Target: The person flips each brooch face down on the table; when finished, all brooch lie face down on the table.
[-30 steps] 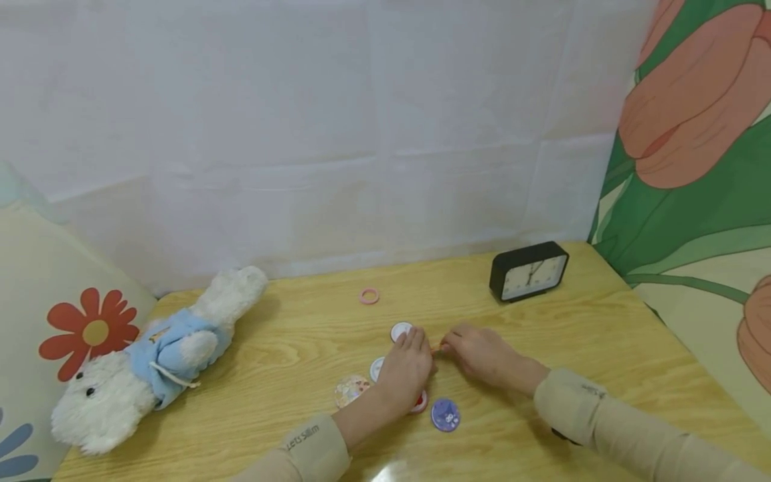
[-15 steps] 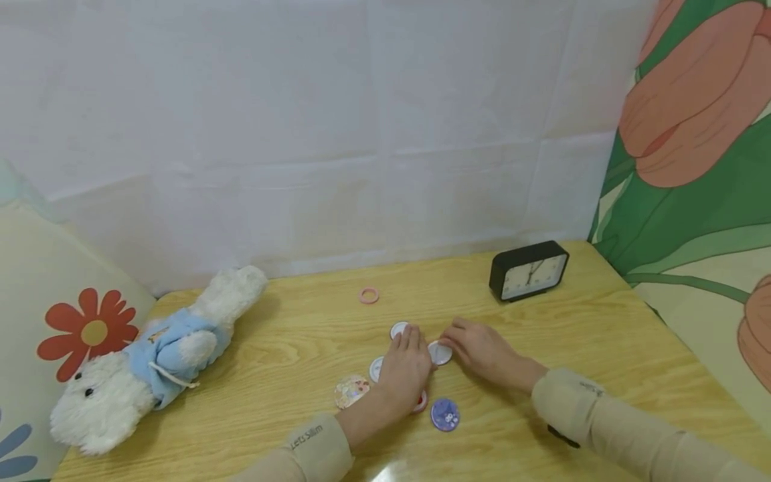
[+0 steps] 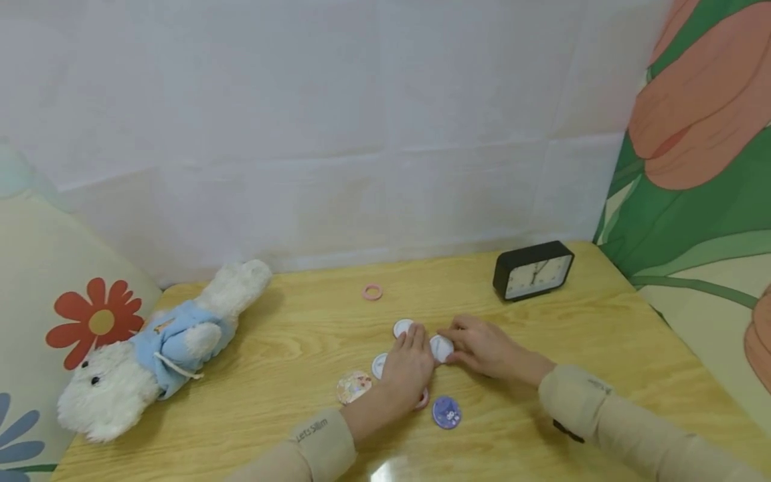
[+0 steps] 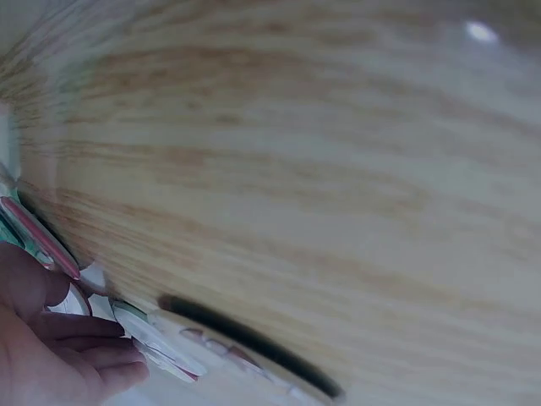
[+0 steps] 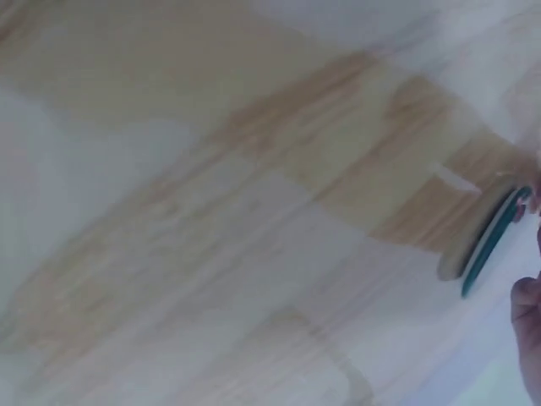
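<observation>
Low over badges [image 3: 379, 365], left hand [image 3: 409, 363] straight-fingered; right hand [image 3: 485, 347] pinches white badge [image 3: 442, 349].

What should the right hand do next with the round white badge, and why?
Maybe gently let it go: the right hand pinches the round white badge by its edge, and its white side shows, like the two other badges near the left hand.

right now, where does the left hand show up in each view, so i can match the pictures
Head: the left hand is below centre, among the badges.
Left wrist: the left hand is in the lower left corner, fingers pointing right.
Right wrist: it can't be made out.
Shared landmark: the wood-grain table shows in all three.
</observation>
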The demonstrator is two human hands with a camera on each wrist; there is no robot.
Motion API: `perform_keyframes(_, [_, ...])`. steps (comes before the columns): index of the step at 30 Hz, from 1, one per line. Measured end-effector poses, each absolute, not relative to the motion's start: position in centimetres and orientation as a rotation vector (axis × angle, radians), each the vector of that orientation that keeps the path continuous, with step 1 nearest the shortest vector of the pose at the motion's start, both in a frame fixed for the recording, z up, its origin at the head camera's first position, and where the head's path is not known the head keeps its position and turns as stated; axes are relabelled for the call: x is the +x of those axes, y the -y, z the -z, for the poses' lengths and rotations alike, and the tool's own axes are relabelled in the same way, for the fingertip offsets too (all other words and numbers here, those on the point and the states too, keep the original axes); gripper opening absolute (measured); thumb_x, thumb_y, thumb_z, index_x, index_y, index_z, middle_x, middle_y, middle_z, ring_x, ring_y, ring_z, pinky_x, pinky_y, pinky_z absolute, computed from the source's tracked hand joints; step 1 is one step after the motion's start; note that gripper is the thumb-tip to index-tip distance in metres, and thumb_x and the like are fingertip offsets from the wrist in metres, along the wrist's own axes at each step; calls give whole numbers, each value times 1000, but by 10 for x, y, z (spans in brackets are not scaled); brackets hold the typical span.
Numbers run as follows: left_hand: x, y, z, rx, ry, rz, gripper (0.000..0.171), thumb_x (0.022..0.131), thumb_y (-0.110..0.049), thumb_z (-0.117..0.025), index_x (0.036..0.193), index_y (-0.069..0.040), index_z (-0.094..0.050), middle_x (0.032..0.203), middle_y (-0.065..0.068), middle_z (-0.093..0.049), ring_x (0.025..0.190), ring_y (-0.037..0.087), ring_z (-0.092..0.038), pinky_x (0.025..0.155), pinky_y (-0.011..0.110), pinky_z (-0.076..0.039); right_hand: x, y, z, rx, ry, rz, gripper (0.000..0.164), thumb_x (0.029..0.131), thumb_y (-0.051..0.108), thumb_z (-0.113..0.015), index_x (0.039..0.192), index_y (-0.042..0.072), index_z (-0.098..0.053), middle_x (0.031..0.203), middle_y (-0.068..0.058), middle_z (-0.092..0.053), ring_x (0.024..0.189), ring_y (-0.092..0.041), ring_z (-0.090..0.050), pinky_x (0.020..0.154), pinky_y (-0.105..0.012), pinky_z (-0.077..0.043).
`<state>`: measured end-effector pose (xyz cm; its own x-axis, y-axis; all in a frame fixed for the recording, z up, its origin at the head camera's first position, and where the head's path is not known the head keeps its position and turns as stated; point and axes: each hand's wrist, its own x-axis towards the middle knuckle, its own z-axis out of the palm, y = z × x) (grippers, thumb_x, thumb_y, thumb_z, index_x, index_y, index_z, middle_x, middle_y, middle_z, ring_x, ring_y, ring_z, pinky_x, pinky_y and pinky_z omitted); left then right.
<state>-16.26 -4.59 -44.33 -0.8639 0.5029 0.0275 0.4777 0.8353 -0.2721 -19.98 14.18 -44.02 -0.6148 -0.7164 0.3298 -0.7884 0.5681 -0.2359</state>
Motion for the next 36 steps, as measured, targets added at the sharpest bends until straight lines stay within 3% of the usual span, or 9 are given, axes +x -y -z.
perform_keyframes(4, [-164,46,443,-816,2940,-438,44,93,-5,-55,137,3,-51,146,16,-46,138,26,-39,111,36,-35,-200,-145,440,1256,2672,-498,46,85,28,-76,123,2,-66,100,-5,-58,82,-12,-53,66,-22,-49])
perform_keyframes(15, [-161,50,440,-848,2939,-406,50,101,-31,-50,138,3,-50,147,16,-45,138,26,-38,112,36,-35,-196,-142,447,1220,2656,-428,38,85,28,-75,115,4,-70,97,-3,-56,83,-13,-52,61,-20,-47])
perform_keyframes(21, [-156,67,424,-851,2939,-250,55,99,-32,-55,136,9,-50,144,22,-46,136,32,-40,112,40,-34,-192,-137,443,1135,2699,-450,35,88,32,-72,114,9,-70,98,0,-55,79,-8,-50,60,-19,-45])
perform_keyframes(25, [-146,84,420,-782,2938,-93,64,96,-41,-59,130,13,-53,138,27,-49,132,36,-45,110,43,-37,-185,-130,437,1175,2709,-497,35,89,37,-70,113,11,-71,97,2,-55,77,-6,-50,61,-18,-47])
perform_keyframes(31, [-125,106,426,-758,2932,-4,67,91,-40,-65,125,17,-53,133,33,-51,127,42,-49,106,48,-40,-177,-119,434,1286,2747,-502,43,88,46,-68,116,13,-70,100,4,-56,84,-6,-53,70,-21,-51])
perform_keyframes(36, [-115,111,430,-780,2893,2,61,92,-36,-64,123,16,-55,130,32,-54,124,41,-51,105,47,-41,-172,-111,437,1306,2760,-459,43,89,49,-67,115,15,-70,103,4,-55,87,-8,-54,70,-22,-51])
